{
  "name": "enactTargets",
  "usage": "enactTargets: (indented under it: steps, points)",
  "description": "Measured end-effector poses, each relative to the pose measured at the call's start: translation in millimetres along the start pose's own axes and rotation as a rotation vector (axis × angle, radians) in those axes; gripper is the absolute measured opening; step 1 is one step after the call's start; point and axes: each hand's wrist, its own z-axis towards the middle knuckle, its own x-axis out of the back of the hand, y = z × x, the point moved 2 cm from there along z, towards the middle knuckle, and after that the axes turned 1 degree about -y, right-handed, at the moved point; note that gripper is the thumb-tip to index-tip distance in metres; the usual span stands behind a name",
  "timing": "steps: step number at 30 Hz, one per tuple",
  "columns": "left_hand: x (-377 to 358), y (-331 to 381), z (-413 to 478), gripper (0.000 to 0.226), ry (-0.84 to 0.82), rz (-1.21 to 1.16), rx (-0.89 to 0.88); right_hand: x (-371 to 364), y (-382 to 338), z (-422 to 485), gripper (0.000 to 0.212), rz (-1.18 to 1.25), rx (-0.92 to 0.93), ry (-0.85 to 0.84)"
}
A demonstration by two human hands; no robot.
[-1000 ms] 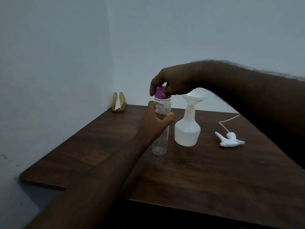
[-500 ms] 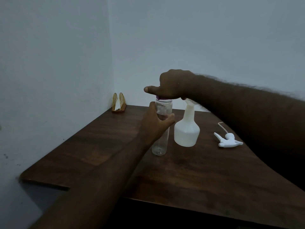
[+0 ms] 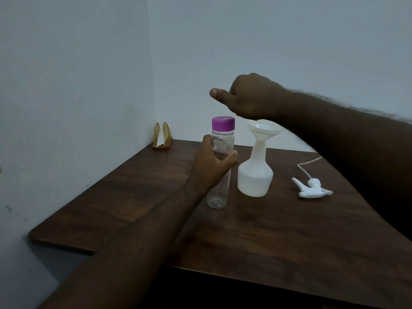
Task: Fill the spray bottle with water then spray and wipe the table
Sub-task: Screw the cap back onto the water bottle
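We are losing the middle of the clear plastic bottle point(image 3: 217, 195) behind the left hand point(image 3: 211, 166), whose fingers are wrapping round it; in this dim light we are unable to tell whether any water is sitting inside. The right hand point(image 3: 252, 97) is showing us only its back and thumb, its fingers curling under out of sight, so whether it is holding anything is escaping us. Its forearm is covering the far rim of the white plastic funnel point(image 3: 263, 130) and the far end of the thin white tube point(image 3: 306, 165). The dark wooden table point(image 3: 289, 241) is running off the right edge, and both forearms are running off the picture. The small gold wire holder point(image 3: 162, 137) is too small for us to make out its contents.
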Motion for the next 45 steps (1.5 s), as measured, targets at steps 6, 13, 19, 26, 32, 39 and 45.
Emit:
enactTargets:
  steps: [6, 13, 19, 26, 32, 39, 45]
  points:
    - [0.0, 1.1, 3.3, 0.054, -0.008, 0.046, 0.02, -12.2, -6.6, -4.8, 0.038, 0.181, 0.063, -0.36]
    - [-0.3, 1.0, 4.2, 0.051, 0.012, 0.061, 0.046, -7.2, -8.7, -6.7, 0.029, 0.2, 0.116, -0.411]
    - [0.7, 0.8, 4.0, 0.053, 0.009, 0.054, 0.036, -6.9, -11.9, -5.0, 0.033, 0.135, 0.117, -0.358]
    - [-1.4, 5.8, -0.2, 0.057, -0.013, 0.032, 0.015, -11.2, -18.0, -5.2, 0.07, -0.107, -0.035, -0.277]
    - [-1.3, 6.8, -0.3, 0.061, 0.004, 0.027, 0.012, -2.3, -11.6, -6.4, 0.065, -0.207, 0.05, -0.149]
    - [-1.0, 3.5, 2.6, 0.046, 0.011, 0.066, 0.022, -4.7, -11.7, -2.6, 0.032, 0.092, 0.146, -0.476]
    - [-0.6, 3.4, 3.0, 0.045, -0.011, 0.054, 0.023, -2.4, -20.0, -0.3, 0.024, 0.02, 0.161, -0.518]
